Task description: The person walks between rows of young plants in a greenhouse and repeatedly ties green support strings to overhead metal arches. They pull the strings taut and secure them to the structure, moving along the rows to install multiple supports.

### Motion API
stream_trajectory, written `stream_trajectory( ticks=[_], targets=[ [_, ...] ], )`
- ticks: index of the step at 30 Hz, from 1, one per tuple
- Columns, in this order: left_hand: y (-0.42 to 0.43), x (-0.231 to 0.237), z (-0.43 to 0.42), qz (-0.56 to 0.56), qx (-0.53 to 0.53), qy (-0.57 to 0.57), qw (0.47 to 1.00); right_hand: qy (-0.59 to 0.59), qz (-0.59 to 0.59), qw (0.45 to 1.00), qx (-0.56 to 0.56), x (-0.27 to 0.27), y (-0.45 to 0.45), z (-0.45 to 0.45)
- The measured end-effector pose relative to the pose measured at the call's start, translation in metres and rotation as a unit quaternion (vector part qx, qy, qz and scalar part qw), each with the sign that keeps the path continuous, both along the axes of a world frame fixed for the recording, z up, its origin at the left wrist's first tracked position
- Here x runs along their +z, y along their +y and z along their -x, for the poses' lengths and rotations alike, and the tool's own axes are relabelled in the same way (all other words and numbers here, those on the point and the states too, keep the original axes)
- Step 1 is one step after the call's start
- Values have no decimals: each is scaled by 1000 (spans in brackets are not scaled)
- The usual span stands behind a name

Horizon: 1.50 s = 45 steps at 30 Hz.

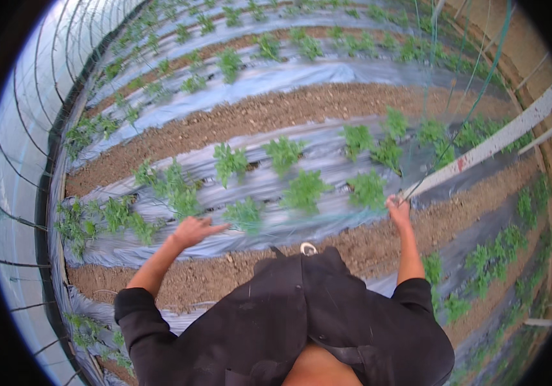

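Note:
My right hand (397,208) is closed on green twine at the lower visible end of a white post with red marks (486,144). Blurred strands of the green twine (314,219) stretch sideways from it, low over the front of the plastic-covered bed (276,236), towards my left hand (194,232). That hand is held out with one finger extended to the right and the others partly curled. The strands reach its fingertip, but whether it grips them is unclear. Leafy green plants (305,190) grow through holes in the plastic film just beyond both hands.
Bare soil paths (237,116) separate several film-covered rows of plants. Along the left runs the ribbed plastic wall of a greenhouse (22,159). Upright green strings (490,72) hang at the upper right near the post. Another planted row (493,260) lies to the lower right.

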<state>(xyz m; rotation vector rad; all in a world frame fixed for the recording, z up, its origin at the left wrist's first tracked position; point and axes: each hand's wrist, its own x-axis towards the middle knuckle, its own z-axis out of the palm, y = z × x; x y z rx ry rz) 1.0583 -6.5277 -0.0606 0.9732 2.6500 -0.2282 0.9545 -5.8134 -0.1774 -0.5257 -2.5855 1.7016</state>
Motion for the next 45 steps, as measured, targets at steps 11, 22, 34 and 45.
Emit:
stream_trajectory(
  ticks=[11, 22, 34, 45],
  targets=[
    [-246, 70, -97, 194, 481, 164, 839, 107, 103, 881, -449, -30, 280, -84],
    [-107, -82, -135, 116, 473, 77, 870, -181, 207, 956, -99, -137, 192, -64],
    [55, -131, -451, 163, 639, -202, 724, -430, 49, 899, 64, -41, 139, -31],
    [-56, -9, -522, 230, 800, 161, 531, -353, -3, 926, 136, -32, 56, 74]
  ],
)
